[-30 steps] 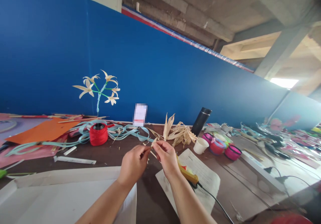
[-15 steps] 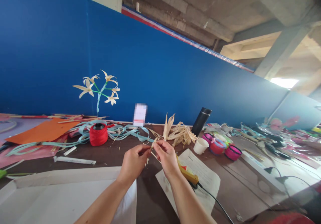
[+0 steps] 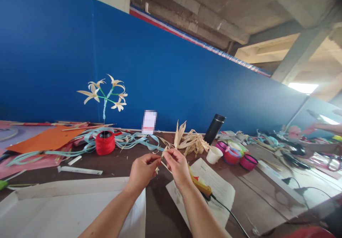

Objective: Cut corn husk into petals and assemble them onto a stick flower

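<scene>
My left hand (image 3: pixel 144 170) and my right hand (image 3: pixel 176 165) meet above the dark table, fingers pinched together. Between the fingertips is a small pale husk piece (image 3: pixel 165 150), its tip pointing up; both hands seem to grip it, the left one lower down. A thin pale strip shows below the right fingers. Just behind my right hand lies a pile of dried husks (image 3: pixel 193 141). Left of my hands, a red spool (image 3: pixel 105 143) stands below a stem of pale husk flowers (image 3: pixel 107 94). A yellow glue gun (image 3: pixel 200 186) rests on printed paper (image 3: pixel 220 184) beside my right wrist.
A white tray (image 3: pixel 66 206) fills the front left. Behind my right hand are a black bottle (image 3: pixel 214 128), a white cup (image 3: pixel 214 155) and pink baskets (image 3: pixel 248 162). A power strip (image 3: pixel 279 181) lies right. Another person's arm (image 3: pixel 330 128) reaches in at the far right.
Another person's arm has come into view at the far right, over the cluttered table. My hands have hardly moved and keep their pinch.
</scene>
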The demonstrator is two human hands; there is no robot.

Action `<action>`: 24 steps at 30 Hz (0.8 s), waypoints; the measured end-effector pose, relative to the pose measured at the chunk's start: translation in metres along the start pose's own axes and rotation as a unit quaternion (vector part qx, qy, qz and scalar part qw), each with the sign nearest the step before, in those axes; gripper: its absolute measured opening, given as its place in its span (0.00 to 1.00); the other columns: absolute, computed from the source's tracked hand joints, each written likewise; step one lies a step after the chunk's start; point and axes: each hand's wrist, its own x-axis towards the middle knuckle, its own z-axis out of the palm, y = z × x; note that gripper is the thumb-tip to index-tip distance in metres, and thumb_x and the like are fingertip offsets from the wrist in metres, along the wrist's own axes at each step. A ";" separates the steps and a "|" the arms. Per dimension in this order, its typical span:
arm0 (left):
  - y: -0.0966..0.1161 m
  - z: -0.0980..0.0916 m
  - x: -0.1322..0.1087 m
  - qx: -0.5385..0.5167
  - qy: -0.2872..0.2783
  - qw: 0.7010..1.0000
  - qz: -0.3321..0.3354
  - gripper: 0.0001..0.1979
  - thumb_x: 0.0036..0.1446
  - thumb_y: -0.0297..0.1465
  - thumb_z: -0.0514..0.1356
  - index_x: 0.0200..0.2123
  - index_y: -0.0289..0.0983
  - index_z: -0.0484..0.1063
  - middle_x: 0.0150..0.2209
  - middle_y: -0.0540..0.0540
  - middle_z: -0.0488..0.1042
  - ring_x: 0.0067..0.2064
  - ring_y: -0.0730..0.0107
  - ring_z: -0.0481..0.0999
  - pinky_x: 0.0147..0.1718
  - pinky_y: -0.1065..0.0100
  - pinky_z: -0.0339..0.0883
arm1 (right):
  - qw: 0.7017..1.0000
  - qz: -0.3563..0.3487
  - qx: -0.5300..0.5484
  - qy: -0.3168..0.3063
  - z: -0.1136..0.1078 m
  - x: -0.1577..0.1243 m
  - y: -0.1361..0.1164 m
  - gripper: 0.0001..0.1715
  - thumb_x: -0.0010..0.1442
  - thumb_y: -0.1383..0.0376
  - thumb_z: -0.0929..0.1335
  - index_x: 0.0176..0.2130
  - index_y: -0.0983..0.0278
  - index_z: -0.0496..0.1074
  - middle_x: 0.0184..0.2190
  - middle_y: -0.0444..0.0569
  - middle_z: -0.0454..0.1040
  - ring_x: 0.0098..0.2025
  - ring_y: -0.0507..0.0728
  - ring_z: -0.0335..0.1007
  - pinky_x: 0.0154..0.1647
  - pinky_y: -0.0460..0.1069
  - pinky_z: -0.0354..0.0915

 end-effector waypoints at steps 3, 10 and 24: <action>0.001 0.000 -0.001 -0.011 -0.003 1.000 -0.010 0.16 0.43 0.41 0.60 0.32 0.36 0.75 0.21 0.51 0.73 0.15 0.79 0.64 0.14 0.76 0.56 | 1.000 -0.001 0.007 0.001 0.000 0.000 0.000 0.15 0.50 0.55 0.68 0.30 0.65 0.71 0.14 0.38 0.60 0.16 0.46 0.51 0.15 0.42 0.47; 0.006 -0.001 -0.002 -0.023 0.003 0.999 -0.028 0.16 0.43 0.40 0.61 0.32 0.35 0.75 0.19 0.53 0.70 0.13 0.82 0.58 0.11 0.77 0.50 | 1.000 0.015 0.026 -0.008 0.001 0.001 -0.001 0.17 0.51 0.54 0.67 0.34 0.65 0.71 0.20 0.41 0.66 0.15 0.45 0.50 0.14 0.42 0.46; -0.006 -0.016 0.012 -0.092 0.071 0.992 -0.044 0.20 0.42 0.45 0.62 0.34 0.36 0.74 0.28 0.48 0.76 0.17 0.83 0.58 0.16 0.77 0.52 | 0.966 -0.083 -0.244 0.021 -0.011 0.007 0.019 0.12 0.55 0.60 0.63 0.29 0.63 0.73 0.24 0.44 0.73 0.27 0.52 0.66 0.29 0.45 0.60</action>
